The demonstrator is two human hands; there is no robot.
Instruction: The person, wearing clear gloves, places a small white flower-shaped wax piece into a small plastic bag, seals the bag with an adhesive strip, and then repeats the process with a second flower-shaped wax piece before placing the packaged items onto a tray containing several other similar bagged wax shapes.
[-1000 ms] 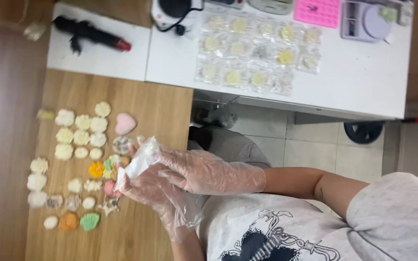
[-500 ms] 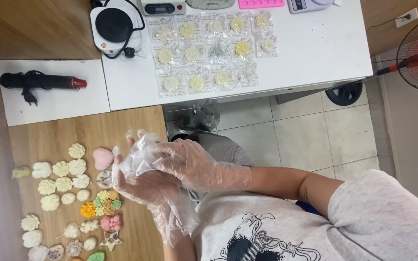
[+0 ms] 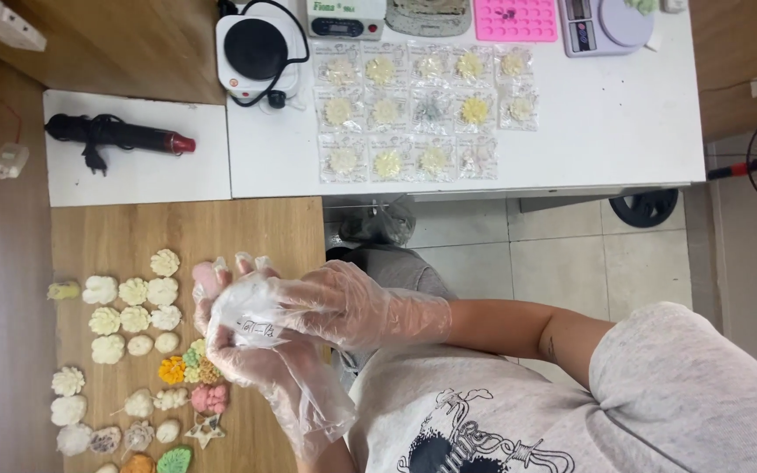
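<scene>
The bag, small and clear with a little label on it, is held between both gloved hands above the wooden board, near its right part. The right hand comes from the right side, its fingers are curled over the top of the bag and press on it. The left hand is under the bag, palm up, with the fingers half open and spread, and the bag rests in them. Both hands wear thin, loose plastic gloves. Whether something is inside the bag I cannot tell, because the gloves and the plastic hide it. Just behind the fingertips, a pink heart piece lies on the board and is partly covered. To the left of the hands, many small moulded pieces lie on the board: cream flowers in rows, an orange flower, a pink piece, a green piece at the lower edge. Beyond the board there is a white tray with a black and red tool on it. On the white table lie packed flowers in clear bags in rows, well apart from the hands. At the far edge of this table stand a black hot plate, a pink mould and a scale.
</scene>
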